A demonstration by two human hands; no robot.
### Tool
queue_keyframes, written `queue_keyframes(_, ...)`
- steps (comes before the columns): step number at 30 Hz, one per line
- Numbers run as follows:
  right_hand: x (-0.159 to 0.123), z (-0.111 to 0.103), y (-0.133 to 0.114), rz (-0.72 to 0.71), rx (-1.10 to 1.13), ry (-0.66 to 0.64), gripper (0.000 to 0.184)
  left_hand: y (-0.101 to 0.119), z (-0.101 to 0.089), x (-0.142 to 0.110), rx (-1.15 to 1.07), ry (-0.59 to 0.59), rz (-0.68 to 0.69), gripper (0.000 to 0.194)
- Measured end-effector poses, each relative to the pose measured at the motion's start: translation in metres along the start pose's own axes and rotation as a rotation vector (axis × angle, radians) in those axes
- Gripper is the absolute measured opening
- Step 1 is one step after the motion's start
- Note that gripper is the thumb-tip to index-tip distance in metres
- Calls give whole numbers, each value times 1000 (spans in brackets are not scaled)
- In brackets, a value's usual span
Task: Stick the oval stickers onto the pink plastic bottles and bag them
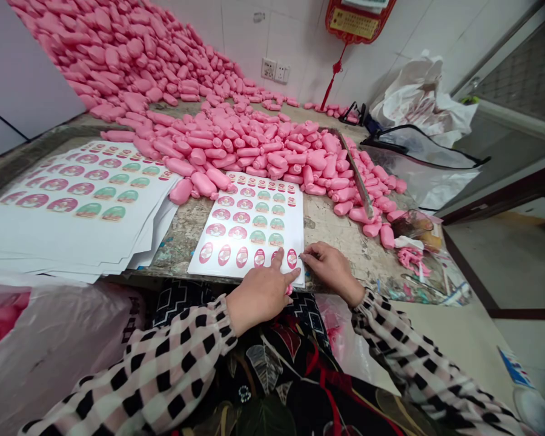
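At frame centre, I see the left hand [263,295], two fingers spread, covering part of the sticker sheet [249,224]; whether it grips the mostly hidden pink piece [289,290], I can't tell. The right hand [330,267] curls, grip unclear

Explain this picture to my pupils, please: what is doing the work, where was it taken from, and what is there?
There is no machine, only a person's bare left hand and right hand. The one picture comes from a camera on that person's head, looking forward and down. On the worn table lie many pink bottle-shaped pieces, a stack of sticker sheets at left, and one sticker sheet in front. The left hand lies over its lower edge, something pink showing beneath. The right fingertips meet its right edge; whether they hold anything is unclear.
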State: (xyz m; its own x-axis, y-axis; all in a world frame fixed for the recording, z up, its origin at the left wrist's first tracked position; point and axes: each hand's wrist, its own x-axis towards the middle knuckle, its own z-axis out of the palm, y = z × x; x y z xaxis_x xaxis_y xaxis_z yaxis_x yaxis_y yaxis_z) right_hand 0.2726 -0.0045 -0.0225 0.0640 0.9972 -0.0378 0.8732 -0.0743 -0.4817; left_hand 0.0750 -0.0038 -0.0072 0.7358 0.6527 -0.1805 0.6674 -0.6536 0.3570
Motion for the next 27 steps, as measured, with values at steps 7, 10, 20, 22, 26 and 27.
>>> queue_keyframes(7,-7,6,-5,71,25,36,25,2,-8,5,0,-42,18,68)
queue_keyframes(10,-7,4,-13,113,-48,52,30,4,-14,6,-5,-47,26,66)
queue_keyframes(20,12,-4,-18,217,15,-57,26,4,-16,8,3,-25,37,60)
queue_keyframes(22,15,-6,-20,204,30,-74,25,4,-16,7,-12,-20,39,61)
queue_keyframes(26,22,-13,-21,158,135,-80,24,3,-15,7,-24,-20,33,62)
queue_keyframes(27,24,-15,-21,147,169,-74,24,3,-14,7,-25,-24,30,61)
